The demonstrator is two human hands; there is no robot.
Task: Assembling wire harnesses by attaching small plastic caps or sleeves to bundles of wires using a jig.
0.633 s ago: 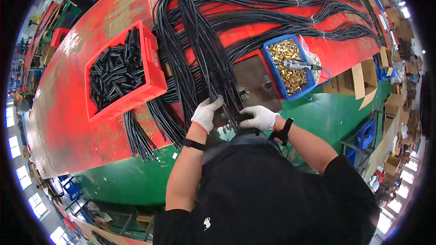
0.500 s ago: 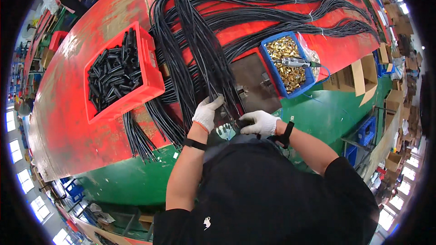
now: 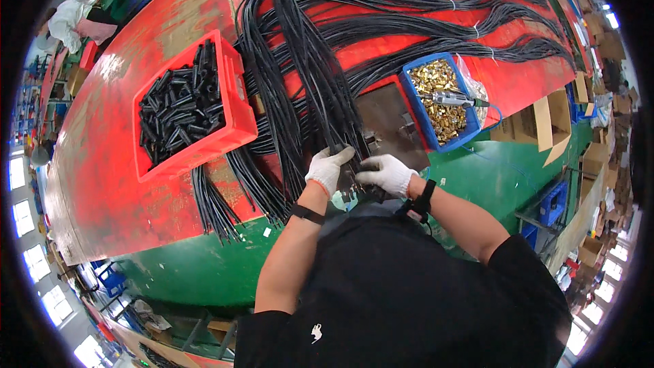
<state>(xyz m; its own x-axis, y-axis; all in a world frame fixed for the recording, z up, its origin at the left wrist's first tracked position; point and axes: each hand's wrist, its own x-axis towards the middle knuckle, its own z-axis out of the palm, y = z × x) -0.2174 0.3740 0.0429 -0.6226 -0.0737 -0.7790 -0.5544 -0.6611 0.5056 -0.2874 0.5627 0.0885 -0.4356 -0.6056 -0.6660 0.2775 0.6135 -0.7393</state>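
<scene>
Centrally, a gloved left hand [image 3: 329,169] and right hand [image 3: 390,176] work at the lower ends of a black cable bundle [image 3: 327,95], mid-frame; how firmly fingers clamp cannot be told. Loose strands could tangle if the hold slackens. The hands sit closer together than earlier, between a red bin [image 3: 238,126], left, and a blue tray [image 3: 469,129], right.

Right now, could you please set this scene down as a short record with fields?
Left hand: white-gloved, at the cables; grip unclear
Right hand: white-gloved, near the cable ends; grip unclear
Cables: black, bundled, across the red table
Red bin: black tubular parts, left of both hands
Blue bin: brass-coloured fittings, grey tool on top
</scene>
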